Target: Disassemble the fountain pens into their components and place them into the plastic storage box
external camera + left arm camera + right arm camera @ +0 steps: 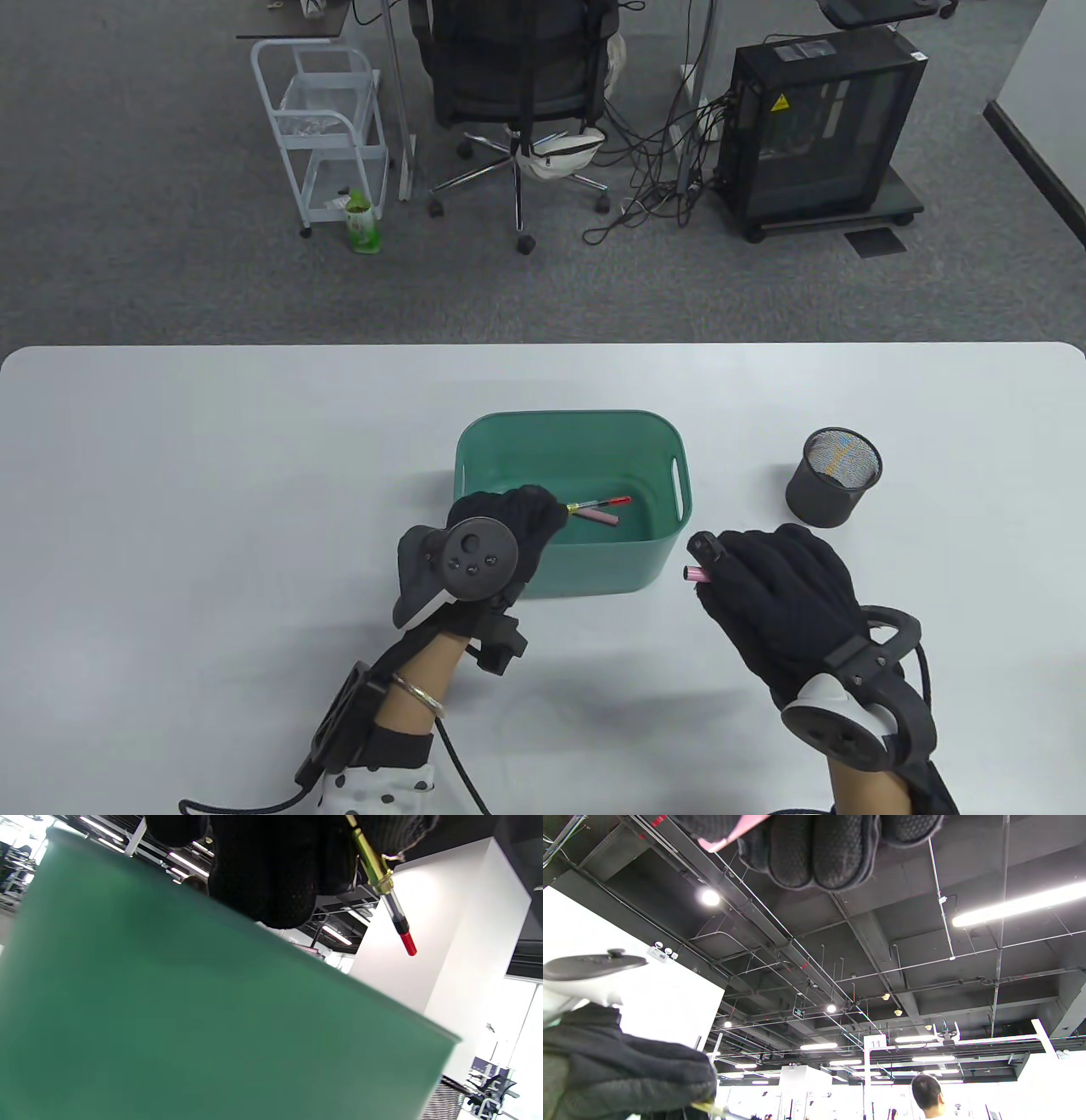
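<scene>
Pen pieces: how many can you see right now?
3. The red-tipped clear and gold inner part is held by the left hand over the green plastic box. A pink piece lies inside. The right hand grips a pink tube. More may be hidden.

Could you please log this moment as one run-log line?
left hand: holds red-tipped clear pen refill over green plastic storage box | right hand: grips pink pen barrel | black mesh cup: right of box

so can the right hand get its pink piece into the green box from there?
Probably yes. The right hand grips the pink piece just off the green box's near right corner; the box is open-topped with nothing between.
</scene>
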The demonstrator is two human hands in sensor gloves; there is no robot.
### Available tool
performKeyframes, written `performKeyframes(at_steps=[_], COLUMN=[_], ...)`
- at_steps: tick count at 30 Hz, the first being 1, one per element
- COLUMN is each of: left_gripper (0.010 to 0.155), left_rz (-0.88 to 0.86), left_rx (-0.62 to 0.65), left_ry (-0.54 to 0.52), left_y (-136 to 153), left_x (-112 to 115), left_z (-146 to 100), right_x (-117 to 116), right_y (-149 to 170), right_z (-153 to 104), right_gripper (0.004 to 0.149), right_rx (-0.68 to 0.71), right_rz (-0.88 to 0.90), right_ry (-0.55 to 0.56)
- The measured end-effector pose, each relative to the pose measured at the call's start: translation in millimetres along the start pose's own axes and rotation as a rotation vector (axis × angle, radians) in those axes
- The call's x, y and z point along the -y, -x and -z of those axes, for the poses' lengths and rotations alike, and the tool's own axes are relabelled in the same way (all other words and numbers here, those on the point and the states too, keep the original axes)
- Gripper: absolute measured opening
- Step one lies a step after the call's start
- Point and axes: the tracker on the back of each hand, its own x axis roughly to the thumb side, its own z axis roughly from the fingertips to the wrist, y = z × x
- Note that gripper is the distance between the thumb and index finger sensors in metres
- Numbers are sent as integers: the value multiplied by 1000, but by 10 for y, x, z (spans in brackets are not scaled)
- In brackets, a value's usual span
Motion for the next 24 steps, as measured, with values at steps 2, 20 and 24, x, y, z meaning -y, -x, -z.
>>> performKeyframes(at_steps=[2,20,24], left_gripper=[46,49,59], left_rz=[10,60,48], left_rx=[-18,-59,-33], left_ry=[11,47,63], left_y=[18,63,68], left_x=[44,233,219], left_z=[32,134,92], right_x=[8,44,46], right_y=[2,11,7], right_z=[-1,1,3], right_gripper=[44,45,44], right_rx=[-1,-7,-8], right_rz=[2,12,14], right_ry=[4,17,16])
